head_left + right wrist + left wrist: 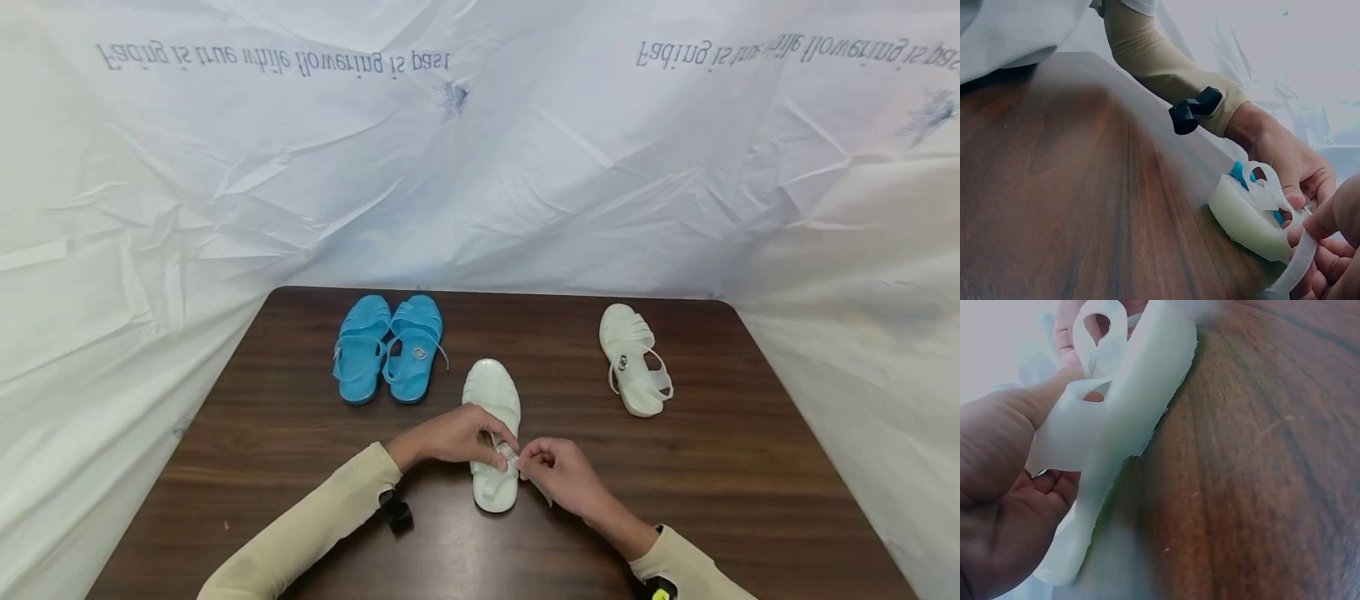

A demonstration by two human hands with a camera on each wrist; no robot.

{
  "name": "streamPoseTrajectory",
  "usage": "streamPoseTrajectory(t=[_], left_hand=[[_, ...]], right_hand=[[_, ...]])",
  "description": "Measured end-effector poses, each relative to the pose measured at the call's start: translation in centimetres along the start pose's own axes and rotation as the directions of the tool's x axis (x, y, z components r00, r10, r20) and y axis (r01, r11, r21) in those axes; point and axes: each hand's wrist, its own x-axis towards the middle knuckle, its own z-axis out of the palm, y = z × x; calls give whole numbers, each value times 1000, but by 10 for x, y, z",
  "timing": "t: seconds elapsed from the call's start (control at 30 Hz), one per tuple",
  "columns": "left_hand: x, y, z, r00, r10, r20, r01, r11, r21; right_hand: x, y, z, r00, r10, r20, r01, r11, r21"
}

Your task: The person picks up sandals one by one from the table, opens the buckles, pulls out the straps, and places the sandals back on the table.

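A white sandal lies on the table, toe pointing away, in the middle of the head view. My left hand reaches over it from the left, thumb and fingers pinching the strap by the buckle. From the right, my right hand pinches the ankle strap, whose loose end hangs below the fingers. In the right wrist view the pale strap runs between the right thumb and fingers. The left wrist view shows the sandal's side, with part of the left hand beside it.
A pair of blue sandals stands at the back left of the dark wooden table. Another white sandal lies at the back right. White sheeting with printed lettering hangs behind the table and along both sides.
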Motion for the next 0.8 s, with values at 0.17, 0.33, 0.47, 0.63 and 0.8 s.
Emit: streamPoseTrajectory(t=[0.17, 0.33, 0.47, 0.63, 0.8], left_hand=[[-1, -2, 2, 999, 22, -23, -22, 1000, 9], [-4, -4, 4, 998, 41, -47, -40, 999, 8], [-4, -4, 5, 997, 49, -57, -49, 999, 3], [-3, -4, 5, 997, 47, -57, -47, 999, -1], [-3, -4, 6, 997, 25, -72, -26, 999, -18]], right_hand=[[0, 1, 1, 1000, 13, -2, -13, 999, 30], [1, 0, 4, 1000, -1, -27, 2, 999, 45], [2, -1, 6, 997, -38, -64, 39, 999, 15], [-1, 0, 1, 999, 19, -44, -17, 998, 53], [-5, 3, -4, 996, 88, -4, -88, 994, 69]])
